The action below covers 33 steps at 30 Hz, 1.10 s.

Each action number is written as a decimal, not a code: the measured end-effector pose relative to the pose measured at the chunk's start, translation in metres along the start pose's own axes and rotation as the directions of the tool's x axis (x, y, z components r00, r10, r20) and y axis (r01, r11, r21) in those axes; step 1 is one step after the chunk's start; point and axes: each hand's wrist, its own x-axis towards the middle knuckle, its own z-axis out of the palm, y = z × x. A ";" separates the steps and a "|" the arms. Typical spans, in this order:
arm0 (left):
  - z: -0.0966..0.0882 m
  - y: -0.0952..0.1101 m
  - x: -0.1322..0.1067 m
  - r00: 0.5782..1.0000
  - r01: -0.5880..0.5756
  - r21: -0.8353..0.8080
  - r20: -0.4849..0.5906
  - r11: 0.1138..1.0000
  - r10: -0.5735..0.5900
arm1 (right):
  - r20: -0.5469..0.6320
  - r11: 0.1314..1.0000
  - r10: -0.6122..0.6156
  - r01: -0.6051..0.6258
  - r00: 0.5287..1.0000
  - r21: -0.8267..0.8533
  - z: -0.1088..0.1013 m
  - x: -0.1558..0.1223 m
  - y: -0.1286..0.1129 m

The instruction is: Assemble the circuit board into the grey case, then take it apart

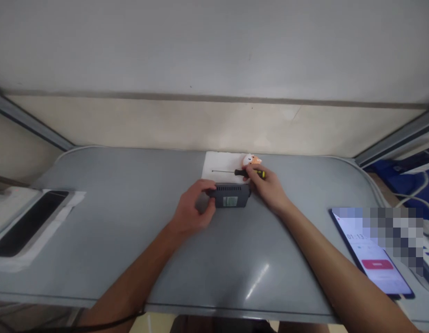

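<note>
My left hand (197, 206) pinches the left end of a small dark grey box (239, 200) with its thumb and fingers. The box has a row of vent slots along its top edge and a pale label on the side facing me. In my right hand (266, 185) is a screwdriver (239, 173) with a black and yellow handle, its thin shaft pointing left above a white sheet of paper (214, 160). An orange and white animal figurine (251, 160) sits just behind my right fingers, partly hidden by them.
A lit phone (376, 263) showing a timer lies on the grey table (131, 185) to the right. Beyond it are a power strip (428, 252) and cables. At the left lies a black flat panel (30, 224) on white material. A pale wall (166, 122) stands behind.
</note>
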 end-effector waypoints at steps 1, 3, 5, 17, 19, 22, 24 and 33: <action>0.000 0.000 0.000 1.000 0.018 -0.023 0.016 1.000 -0.018 | -0.019 0.998 0.020 -0.019 1.000 0.060 -0.002 0.001 0.000; 0.000 0.000 0.000 0.995 0.091 -0.047 0.030 0.995 -0.090 | -0.034 0.976 0.039 -0.031 0.999 0.215 -0.005 0.004 -0.001; -0.001 -0.002 0.001 0.981 0.189 -0.032 0.053 0.981 -0.187 | -0.019 0.940 0.040 -0.031 0.999 0.341 -0.008 0.006 -0.001; -0.005 -0.002 0.010 0.890 0.337 0.045 0.311 0.940 -0.334 | -0.063 0.957 0.040 -0.021 0.997 0.288 -0.008 0.005 -0.002; -0.010 0.001 0.011 0.876 0.290 0.036 0.392 0.956 -0.280 | -0.075 0.958 0.041 -0.018 0.996 0.285 -0.008 0.006 -0.003; -0.014 0.002 0.010 0.868 0.222 0.084 0.437 0.971 -0.236 | -0.101 0.959 0.040 -0.010 0.994 0.283 -0.008 0.006 -0.004; -0.014 0.001 0.008 0.885 0.194 0.125 0.406 0.973 -0.229 | -0.125 0.972 0.030 0.000 0.992 0.235 -0.007 0.005 -0.005; -0.004 0.003 0.001 0.929 -0.280 0.281 0.319 0.918 0.186 | -0.244 0.989 -0.141 0.125 0.960 -0.080 0.000 -0.006 -0.006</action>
